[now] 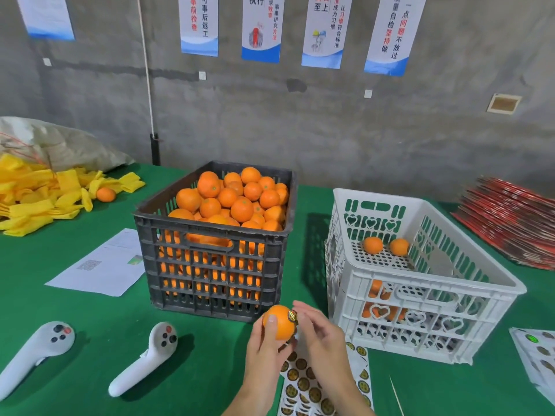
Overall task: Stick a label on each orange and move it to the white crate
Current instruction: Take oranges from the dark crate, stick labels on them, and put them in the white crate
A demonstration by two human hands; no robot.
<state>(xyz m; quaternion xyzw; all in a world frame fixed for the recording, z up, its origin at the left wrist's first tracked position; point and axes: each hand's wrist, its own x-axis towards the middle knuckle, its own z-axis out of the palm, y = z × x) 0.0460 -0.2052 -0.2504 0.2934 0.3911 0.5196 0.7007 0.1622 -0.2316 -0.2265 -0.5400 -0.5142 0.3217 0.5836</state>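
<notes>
Closest to the near edge of the worktop (90, 307), a sheet of round labels (303, 385) lies flat under the person's forearms. Just above it the left hand (267, 346) wraps an orange (277, 321) in a closed grip, thumb across the front and fingers behind. The right hand (318, 328) has its grip pinched nearly shut on a dark, gold-rimmed label (292, 316), which it presses to the upper right side of the fruit. This looks like the sticking step itself: the label touches the peel but seems not yet smoothed down.

The next move calls for the right fingertips to flatten the label and let go, then for the orange to travel right and over the rim of the white crate (420, 298), which stands just beside the hands towards the right edge and already holds several oranges.

To the left near the front edge lie two white controllers (144, 358). Further back, mid-worktop, the black crate (210, 265) is heaped with unlabelled fruit, so much of the task remains.
</notes>
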